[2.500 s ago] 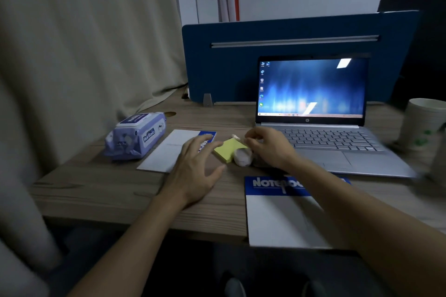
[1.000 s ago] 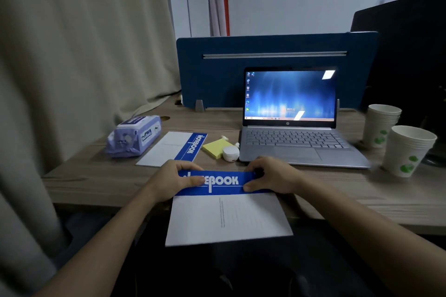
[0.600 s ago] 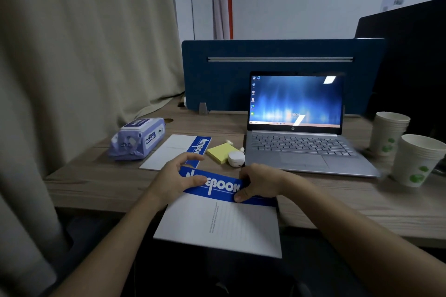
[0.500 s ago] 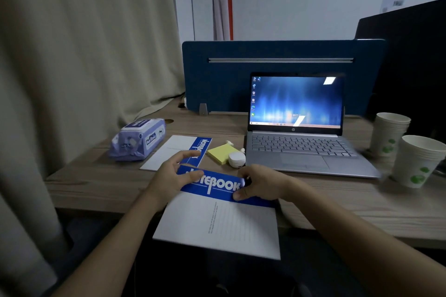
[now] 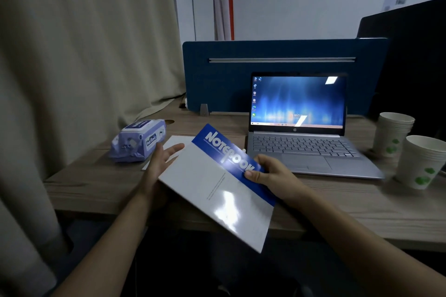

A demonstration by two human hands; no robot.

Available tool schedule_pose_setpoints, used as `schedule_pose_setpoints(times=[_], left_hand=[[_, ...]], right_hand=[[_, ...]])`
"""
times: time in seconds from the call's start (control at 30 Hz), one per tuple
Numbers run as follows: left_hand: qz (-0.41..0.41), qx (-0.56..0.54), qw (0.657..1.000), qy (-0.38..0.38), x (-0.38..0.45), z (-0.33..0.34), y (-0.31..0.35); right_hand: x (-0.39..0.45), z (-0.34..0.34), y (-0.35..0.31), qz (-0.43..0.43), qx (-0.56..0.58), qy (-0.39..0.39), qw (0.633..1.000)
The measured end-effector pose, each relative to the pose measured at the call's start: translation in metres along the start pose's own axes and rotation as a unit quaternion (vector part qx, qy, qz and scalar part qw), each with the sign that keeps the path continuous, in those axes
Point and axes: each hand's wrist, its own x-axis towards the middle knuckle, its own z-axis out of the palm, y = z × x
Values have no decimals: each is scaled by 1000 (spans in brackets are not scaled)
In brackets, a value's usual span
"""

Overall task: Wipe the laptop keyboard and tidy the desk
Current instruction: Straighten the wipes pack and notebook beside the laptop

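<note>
Left of the laptop (image 5: 304,142), the notebook (image 5: 217,185) hangs tilted above the surface (image 5: 91,181), right hand (image 5: 272,176) pinching its blue edge, left hand (image 5: 161,164) spread beneath. Tidying looks underway; wipes (image 5: 138,140) sit unopened further left, so the keyboard probably awaits wiping.

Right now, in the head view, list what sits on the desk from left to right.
Wipes pack → held notebook → laptop → cup stack → nearer cup stack.
</note>
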Motion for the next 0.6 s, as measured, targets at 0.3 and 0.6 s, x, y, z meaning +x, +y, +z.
schedule_pose_setpoints(times=[0.3, 0.6], left_hand=[[20, -35, 999, -32, -7, 7, -5], [27, 79, 990, -110, -9, 2, -9]], right_hand=[[2, 4, 10, -4, 98, 32, 995], [11, 21, 8, -4, 79, 167, 983]])
